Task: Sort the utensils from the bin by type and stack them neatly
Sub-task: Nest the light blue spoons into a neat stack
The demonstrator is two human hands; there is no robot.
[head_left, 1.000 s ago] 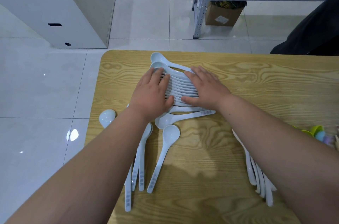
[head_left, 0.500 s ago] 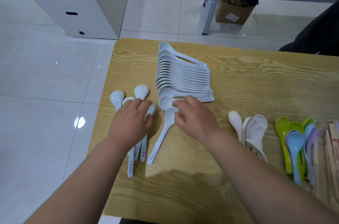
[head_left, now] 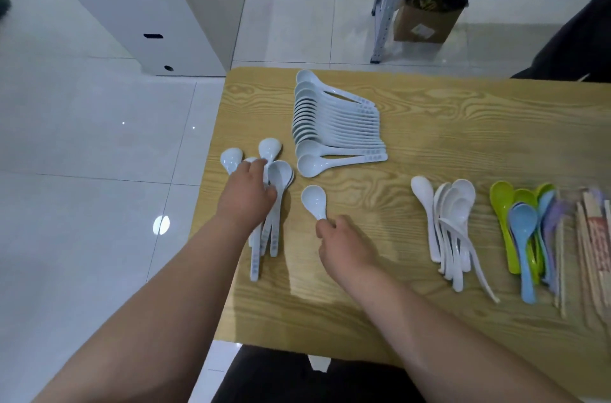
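Gathering loose spoons beside the nested row

The right hand (head_left: 344,244) pinches the single spoon (head_left: 314,201) by its handle on the tabletop (head_left: 429,138). The left hand (head_left: 248,194) curls over the loose spoons (head_left: 276,178) near the nested row (head_left: 337,125). They look light, stiff and slick, so handles suit gripping. No bin shows.

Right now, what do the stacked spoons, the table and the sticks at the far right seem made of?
Stacked spoons: probably plastic or melamine, glossy, uniform pale blue-white. Table: wood-grain top, possibly laminate, with an even, smooth sheen. Sticks: pale bare wood or bamboo, matte; too blurred to say which.
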